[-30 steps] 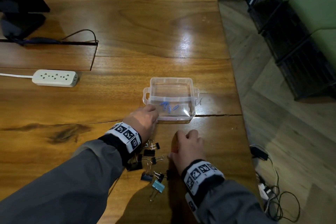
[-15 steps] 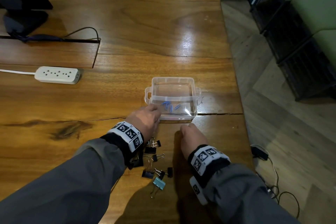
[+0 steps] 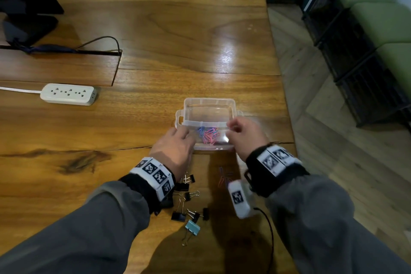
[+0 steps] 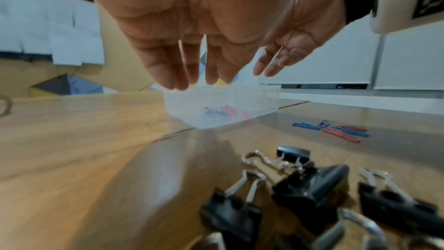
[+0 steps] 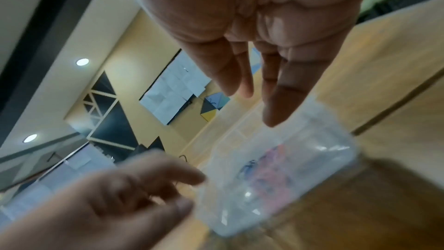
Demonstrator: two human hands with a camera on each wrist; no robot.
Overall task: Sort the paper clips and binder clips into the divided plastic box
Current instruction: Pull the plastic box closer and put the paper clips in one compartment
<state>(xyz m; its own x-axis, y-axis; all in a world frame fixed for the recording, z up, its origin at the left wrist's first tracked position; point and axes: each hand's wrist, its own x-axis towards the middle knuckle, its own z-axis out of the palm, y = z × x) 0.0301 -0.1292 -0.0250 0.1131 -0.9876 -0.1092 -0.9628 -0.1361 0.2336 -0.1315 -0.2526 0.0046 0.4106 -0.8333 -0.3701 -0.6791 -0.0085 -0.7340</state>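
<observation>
Two hands work at a clear divided plastic box (image 3: 209, 104) that sits on the wooden tabletop (image 3: 155, 35) near its right edge. The left hand (image 3: 175, 149) rests at the box's near left corner, fingers extended and relaxed, their tips against the rim and wall; it holds nothing, as the left wrist view shows. The right hand (image 3: 246, 133) hovers over the right end of the near compartment, fingers (image 5: 283, 90) straight and spread, pointing down toward the box, with nothing between them.

A tangle of pink and blue paper clips (image 3: 208, 134) lies in the near compartment, seen through the clear wall in both wrist views, though blurred there. The far compartment looks bare apart from glare. A few more red and blue loose paper clips (image 3: 223, 177) lie on the tabletop just in front of the box, partly behind the right wrist camera. Nearer the person, beside and partly under the left wrist, is a scatter of black binder clips (image 3: 189, 204) with silver wire handles, and one light blue binder clip (image 3: 192, 227) at the near edge of that group.

Farther off to the left, a white power strip (image 3: 69, 94) lies flat on the tabletop with its cord running off the left side. Beyond it, a dark monitor base (image 3: 26, 26) stands at the far left corner.
</observation>
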